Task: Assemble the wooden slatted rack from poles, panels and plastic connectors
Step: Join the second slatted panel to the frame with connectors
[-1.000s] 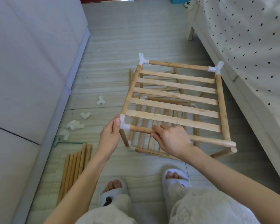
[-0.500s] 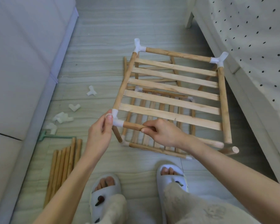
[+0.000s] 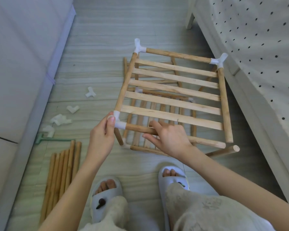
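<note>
The upper slatted panel point(image 3: 172, 88) of the wooden rack is raised above a lower panel point(image 3: 145, 144) on the floor. White connectors sit at its far left corner point(image 3: 138, 47) and far right corner point(image 3: 219, 60). My left hand point(image 3: 101, 137) pinches the near-left connector point(image 3: 118, 121). My right hand point(image 3: 168, 137) holds the front pole point(image 3: 207, 142) between thumb and loosely spread fingers, close to that connector. The front pole's right end, the right side pole's near end point(image 3: 229, 139) and a leg's tip point(image 3: 235, 149) carry no connector.
Several loose poles point(image 3: 62, 172) lie on the floor at the left. Several spare white connectors point(image 3: 73, 109) and a green tool point(image 3: 40, 139) lie beyond them. A bed with a dotted cover point(image 3: 257, 47) stands on the right, a grey cabinet point(image 3: 20, 64) on the left.
The front pole has slid left toward the near-left connector, so its right end now stops short of the side pole. My right hand's fingers have loosened on it.
</note>
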`<state>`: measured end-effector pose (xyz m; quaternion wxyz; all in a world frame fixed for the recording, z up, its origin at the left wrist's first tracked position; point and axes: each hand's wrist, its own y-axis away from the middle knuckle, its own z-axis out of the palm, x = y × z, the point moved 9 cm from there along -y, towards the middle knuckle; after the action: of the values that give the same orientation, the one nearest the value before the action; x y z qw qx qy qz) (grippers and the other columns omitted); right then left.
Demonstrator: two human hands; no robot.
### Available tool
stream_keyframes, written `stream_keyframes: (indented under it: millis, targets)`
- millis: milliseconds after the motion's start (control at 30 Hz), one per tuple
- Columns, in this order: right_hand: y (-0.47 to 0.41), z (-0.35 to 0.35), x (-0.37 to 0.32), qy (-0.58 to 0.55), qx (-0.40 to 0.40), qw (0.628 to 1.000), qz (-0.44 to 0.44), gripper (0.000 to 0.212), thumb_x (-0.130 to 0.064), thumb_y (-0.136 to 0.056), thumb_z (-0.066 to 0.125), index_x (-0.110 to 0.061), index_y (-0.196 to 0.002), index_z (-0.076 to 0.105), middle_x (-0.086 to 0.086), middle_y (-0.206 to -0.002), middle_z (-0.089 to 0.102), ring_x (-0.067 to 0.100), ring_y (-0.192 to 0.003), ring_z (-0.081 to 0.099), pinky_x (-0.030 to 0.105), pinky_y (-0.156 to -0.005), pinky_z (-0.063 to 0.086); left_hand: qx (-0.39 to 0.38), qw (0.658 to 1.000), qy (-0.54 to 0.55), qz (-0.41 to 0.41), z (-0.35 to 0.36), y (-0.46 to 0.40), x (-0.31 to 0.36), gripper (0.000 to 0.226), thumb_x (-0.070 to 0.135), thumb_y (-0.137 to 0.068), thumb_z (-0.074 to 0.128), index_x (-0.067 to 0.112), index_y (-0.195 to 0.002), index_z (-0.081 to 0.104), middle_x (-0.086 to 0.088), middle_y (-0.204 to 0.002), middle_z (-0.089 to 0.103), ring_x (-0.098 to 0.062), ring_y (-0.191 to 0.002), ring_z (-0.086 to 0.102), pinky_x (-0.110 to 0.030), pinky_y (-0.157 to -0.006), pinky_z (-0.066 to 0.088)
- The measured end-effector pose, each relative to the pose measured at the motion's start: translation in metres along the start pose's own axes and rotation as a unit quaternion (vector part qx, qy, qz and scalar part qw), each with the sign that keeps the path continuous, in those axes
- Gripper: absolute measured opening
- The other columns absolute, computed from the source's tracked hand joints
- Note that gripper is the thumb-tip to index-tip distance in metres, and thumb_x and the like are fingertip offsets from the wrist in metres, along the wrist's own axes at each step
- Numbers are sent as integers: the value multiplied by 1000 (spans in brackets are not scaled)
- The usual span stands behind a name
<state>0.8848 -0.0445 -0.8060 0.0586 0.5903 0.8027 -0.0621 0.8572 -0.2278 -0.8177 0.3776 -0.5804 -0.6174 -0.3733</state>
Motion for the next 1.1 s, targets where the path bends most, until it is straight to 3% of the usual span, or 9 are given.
stream_keyframes:
  millis: [167, 300, 467, 567, 667, 800, 933, 1000, 1100]
  targets:
    - [0, -1, -3, -26, 26, 999, -37, 43, -50, -96, 36, -14, -98, 60, 3, -78, 64, 31, -63, 61, 29, -50, 26, 0, 1000, 19, -7, -1, 3, -4, 38, 32, -99, 38, 17, -130, 55, 7, -121, 59, -9, -117, 53, -18, -94, 38]
    - [-5, 0, -4, -55, 10, 998, -41, 39, -49, -95, 39, -15, -91, 58, 1, -69, 62, 31, -59, 59, 30, -50, 28, 16, 1000, 12, -1, -4, 5, -2, 37, 33, -100, 38, 21, -130, 56, 18, -108, 58, 3, -107, 51, -1, -78, 36]
    - [-9, 7, 3, -81, -60, 995, 15, 34, -51, -94, 37, -23, -82, 52, -10, -60, 45, 24, -65, 58, 30, -55, 36, -11, 1000, 3, 5, -2, 2, -1, 36, 29, -101, 37, 20, -131, 54, 16, -112, 54, 2, -109, 46, -6, -81, 34]
    - [-17, 0, -9, -66, -75, 995, 7, 32, -46, -96, 36, -24, -92, 60, -8, -75, 55, 21, -80, 60, 29, -60, 35, -68, 997, 29, 8, 2, 4, -2, 38, 26, -101, 37, 19, -136, 48, 14, -127, 52, 1, -118, 45, -5, -94, 33]
    - [-34, -26, -33, -81, 11, 996, -36, 32, -35, -97, 42, -17, -111, 65, 2, -101, 63, 23, -96, 56, 32, -72, 42, -112, 993, 31, 26, 3, 8, -9, 35, 25, -100, 38, 27, -134, 48, 23, -126, 51, 11, -117, 43, 1, -91, 30]
    - [-72, -45, -70, -16, 70, 989, -127, 35, -29, -97, 41, -12, -115, 65, 10, -112, 62, 30, -107, 54, 42, -90, 37, -71, 995, -62, -38, -25, -7, -67, 34, 18, -100, 42, 11, -131, 53, 0, -131, 56, -12, -121, 49, -11, -94, 33]
    - [-128, -5, -80, 50, -74, 984, -154, 44, -42, -100, 27, -27, -136, 47, -3, -145, 40, 15, -140, 23, 43, -117, 4, -68, 974, -169, -131, -61, -27, -152, 38, 9, -97, 43, 2, -134, 46, -18, -137, 48, -28, -127, 45, -31, -106, 31]
    - [-150, 15, -79, 62, -126, 980, -141, 45, -46, -100, 24, -30, -132, 52, -5, -143, 44, 13, -141, 21, 47, -117, -3, -35, 961, -216, -172, -86, -41, -191, 42, 7, -95, 46, -2, -136, 41, -24, -138, 44, -34, -129, 40, -32, -105, 29]
    - [-161, 28, -80, 82, -108, 979, -153, 48, -46, -99, 24, -29, -114, 66, -6, -117, 65, 14, -127, 42, 45, -116, -4, -13, 930, -289, -226, -117, -67, -242, 54, 6, -91, 46, 1, -143, 31, -28, -147, 27, -41, -135, 27, -40, -110, 25]
